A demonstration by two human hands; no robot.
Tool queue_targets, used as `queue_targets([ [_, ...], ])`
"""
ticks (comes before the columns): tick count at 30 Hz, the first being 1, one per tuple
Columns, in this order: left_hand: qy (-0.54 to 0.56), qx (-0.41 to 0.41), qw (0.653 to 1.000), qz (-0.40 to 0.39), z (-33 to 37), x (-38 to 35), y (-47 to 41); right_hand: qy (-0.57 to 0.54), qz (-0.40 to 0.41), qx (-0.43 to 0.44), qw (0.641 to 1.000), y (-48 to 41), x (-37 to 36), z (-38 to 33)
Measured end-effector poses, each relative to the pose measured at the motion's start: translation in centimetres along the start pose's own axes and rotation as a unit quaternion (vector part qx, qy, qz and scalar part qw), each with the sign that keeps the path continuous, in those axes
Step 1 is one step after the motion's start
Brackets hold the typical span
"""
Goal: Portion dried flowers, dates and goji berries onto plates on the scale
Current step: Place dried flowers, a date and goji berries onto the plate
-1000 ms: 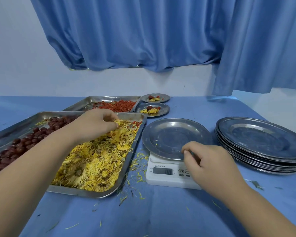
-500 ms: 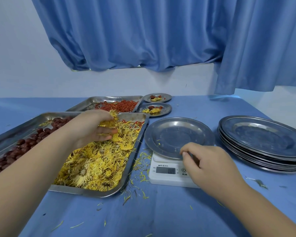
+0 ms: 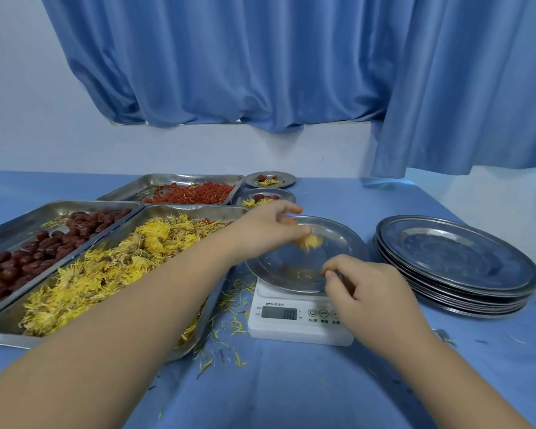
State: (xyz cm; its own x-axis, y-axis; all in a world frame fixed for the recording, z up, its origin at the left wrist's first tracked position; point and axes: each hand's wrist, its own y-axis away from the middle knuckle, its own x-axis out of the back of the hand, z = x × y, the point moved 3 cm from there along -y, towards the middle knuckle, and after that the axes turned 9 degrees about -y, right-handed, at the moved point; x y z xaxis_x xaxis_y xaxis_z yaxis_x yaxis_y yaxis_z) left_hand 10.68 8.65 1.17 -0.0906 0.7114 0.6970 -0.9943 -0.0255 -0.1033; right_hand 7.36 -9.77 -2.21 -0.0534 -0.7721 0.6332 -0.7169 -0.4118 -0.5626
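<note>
While the right hand (image 3: 362,286), lower right of centre, is pinching the near rim of the round steel plate (image 3: 350,243), apparently steadying it on the white digital scale (image 3: 294,328), the left hand (image 3: 270,229) is reaching across, holding a tuft of yellow dried flowers (image 3: 312,242) in curled fingertips just above the plate's middle, likely so the weight is landing centred. The long steel tray of flowers (image 3: 183,212) is lying just left of the scale, keeping reaches short; dark red dates (image 3: 28,258) and orange-red goji berries (image 3: 195,195) are waiting in trays beyond it.
</note>
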Motion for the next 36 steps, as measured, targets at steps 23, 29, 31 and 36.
queue_targets([
  [23, -0.029, 0.036, 0.986, 0.160, -7.2, 12.1, 5.0, -0.039, 0.029, 0.154, 0.987, -3.3, -6.6, -8.6],
  [29, -0.037, 0.104, 0.966, 0.233, -11.8, 21.2, 7.5, -0.001, -0.024, 0.157, 0.987, -3.7, -10.8, -8.7],
  [31, -0.068, 0.136, 0.956, 0.249, -14.4, 23.1, 8.3, 0.007, -0.041, 0.166, 0.985, -3.3, -11.5, -8.3],
  [36, -0.287, 0.222, 0.916, 0.170, -21.4, 24.0, 8.8, -0.007, -0.031, 0.162, 0.986, -3.0, -12.0, -8.2],
])
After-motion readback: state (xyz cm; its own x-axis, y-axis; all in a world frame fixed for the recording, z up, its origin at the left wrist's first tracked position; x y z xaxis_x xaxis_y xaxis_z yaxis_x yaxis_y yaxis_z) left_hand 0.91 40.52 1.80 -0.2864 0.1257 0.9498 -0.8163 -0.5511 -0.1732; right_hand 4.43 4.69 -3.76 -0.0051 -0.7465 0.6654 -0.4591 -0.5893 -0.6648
